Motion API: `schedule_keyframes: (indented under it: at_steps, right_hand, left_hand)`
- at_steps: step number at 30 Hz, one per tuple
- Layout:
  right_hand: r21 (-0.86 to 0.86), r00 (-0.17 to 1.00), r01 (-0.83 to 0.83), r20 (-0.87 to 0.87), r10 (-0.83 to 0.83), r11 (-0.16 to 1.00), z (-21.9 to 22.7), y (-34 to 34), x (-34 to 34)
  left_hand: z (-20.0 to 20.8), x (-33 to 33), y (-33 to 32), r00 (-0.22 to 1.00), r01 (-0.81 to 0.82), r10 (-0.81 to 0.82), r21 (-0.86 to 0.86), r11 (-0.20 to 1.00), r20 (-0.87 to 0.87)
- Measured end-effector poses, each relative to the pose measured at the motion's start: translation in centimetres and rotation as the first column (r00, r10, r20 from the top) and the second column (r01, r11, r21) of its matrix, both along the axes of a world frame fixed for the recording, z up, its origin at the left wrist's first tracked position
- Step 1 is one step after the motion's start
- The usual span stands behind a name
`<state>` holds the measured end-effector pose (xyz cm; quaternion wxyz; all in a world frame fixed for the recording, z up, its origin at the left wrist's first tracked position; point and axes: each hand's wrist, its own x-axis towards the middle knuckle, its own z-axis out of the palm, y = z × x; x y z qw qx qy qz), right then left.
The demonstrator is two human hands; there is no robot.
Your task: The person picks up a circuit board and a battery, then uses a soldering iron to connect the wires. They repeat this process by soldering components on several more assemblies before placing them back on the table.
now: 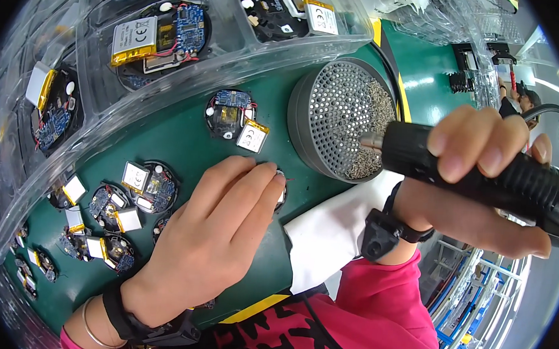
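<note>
My right hand (482, 150) is wrapped round a black electric screwdriver (417, 152). The screwdriver's metal tip points left, over the right part of a round grey screw tray (303, 114) with a perforated plate and many small screws. My left hand (214, 228) rests low over the green mat, its fingers close together on a round circuit assembly (282, 194). Only that assembly's right edge shows; the fingers cover the rest. Just beyond the fingertips lies another round black assembly (225, 115) with a blue board and a silver battery (253, 137).
Several similar assemblies (155, 188) lie on the green mat (166, 128) at the left. A clear plastic tray (236, 55) holding more of them stands along the far left. A white cloth (327, 236) lies below the screw tray. A black cable (390, 69) passes behind it.
</note>
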<state>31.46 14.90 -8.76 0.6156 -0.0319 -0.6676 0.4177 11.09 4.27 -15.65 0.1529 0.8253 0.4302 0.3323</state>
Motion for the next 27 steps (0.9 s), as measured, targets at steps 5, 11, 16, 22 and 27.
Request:
schedule_keyframes:
  at_steps: [5,11,16,22,27]
  right_hand:
    - [-0.061,0.984,-0.171,-0.054,0.167,0.983,-0.5,-0.5,-0.8]
    - [-0.140,0.933,-0.222,0.256,0.251,0.965,0.6,-0.9,-0.8]
    - [-0.161,0.945,-0.204,0.225,0.237,0.966,-0.3,-1.4,-2.3]
    - [-0.161,0.936,-0.213,0.248,0.248,0.964,-0.7,-1.8,-3.0]
    - [-0.186,0.982,-0.133,0.108,0.155,0.973,-1.2,-2.6,-3.8]
  left_hand:
    - [-0.1,-0.4,0.0,0.999,0.005,-0.003,-0.033,0.999,0.037]
    - [0.1,-0.2,0.1,0.999,0.021,-0.020,-0.022,1.000,0.039]
    - [-0.1,-0.2,0.1,1.000,0.009,-0.009,0.002,1.000,0.006]
    - [-0.1,-0.4,0.2,1.000,0.026,-0.026,0.015,1.000,0.016]
    - [-0.1,-0.2,-0.1,0.999,0.011,-0.010,-0.021,1.000,0.043]
